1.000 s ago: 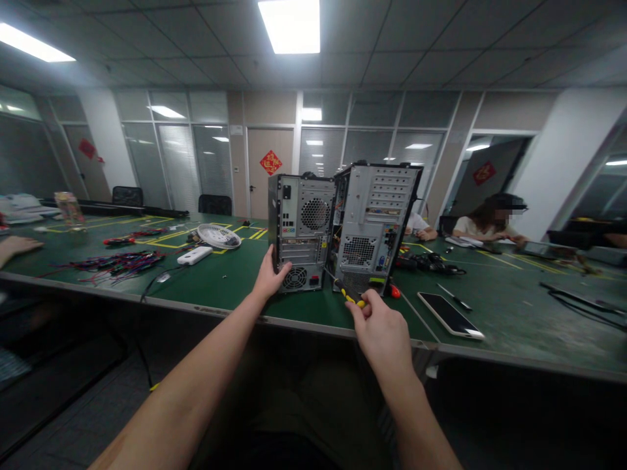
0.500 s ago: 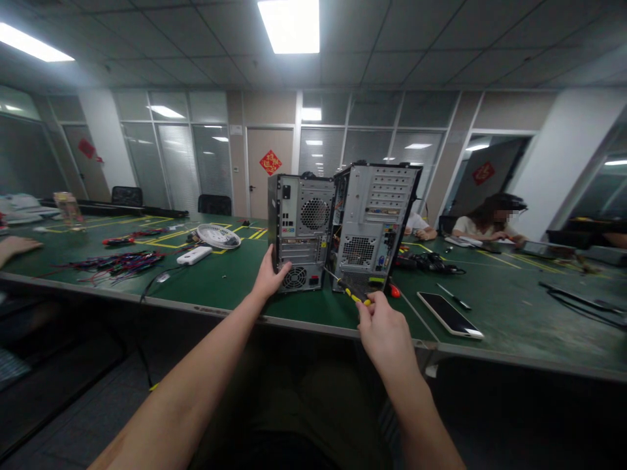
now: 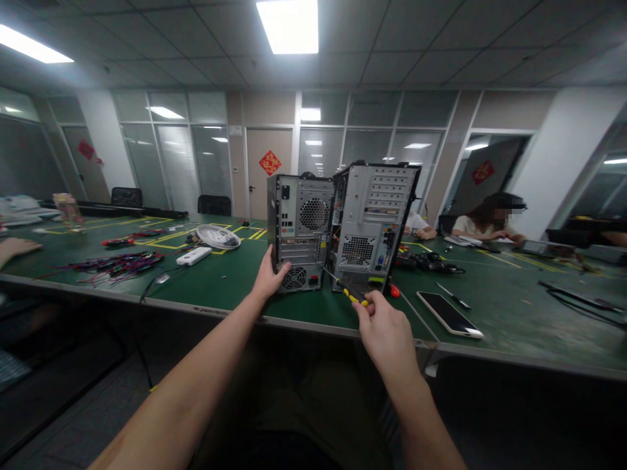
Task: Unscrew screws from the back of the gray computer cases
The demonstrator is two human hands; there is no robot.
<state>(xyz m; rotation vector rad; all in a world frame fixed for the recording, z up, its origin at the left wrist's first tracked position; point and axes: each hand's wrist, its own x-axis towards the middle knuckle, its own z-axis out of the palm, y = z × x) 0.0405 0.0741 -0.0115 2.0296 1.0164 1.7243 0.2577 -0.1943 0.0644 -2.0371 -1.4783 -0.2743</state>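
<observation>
Two computer cases stand upright side by side on the green table, their rear panels facing me. My left hand [image 3: 268, 277] grips the lower left edge of the smaller computer case [image 3: 306, 245], with the thumb on the rear panel. In my right hand [image 3: 385, 320], a screwdriver [image 3: 353, 292] with a black and yellow handle is pinched between thumb and fingers. Its shaft points up and left to the right edge of the smaller case; I cannot tell what the tip touches. The taller computer case [image 3: 367, 228] stands just right of it, one side open.
A phone [image 3: 449, 314] and a thin pen-like tool [image 3: 453, 296] lie to the right, near black cables [image 3: 434, 262]. Bundled wires [image 3: 117, 264], a white power strip [image 3: 194, 255] and a white round basket [image 3: 218, 236] lie left. Co-workers sit around; one person's hand [image 3: 17, 249] rests at far left.
The screwdriver handle has turned slightly in my right hand, its yellow stripes now sitting differently. My left hand and both computer cases stay in place.
</observation>
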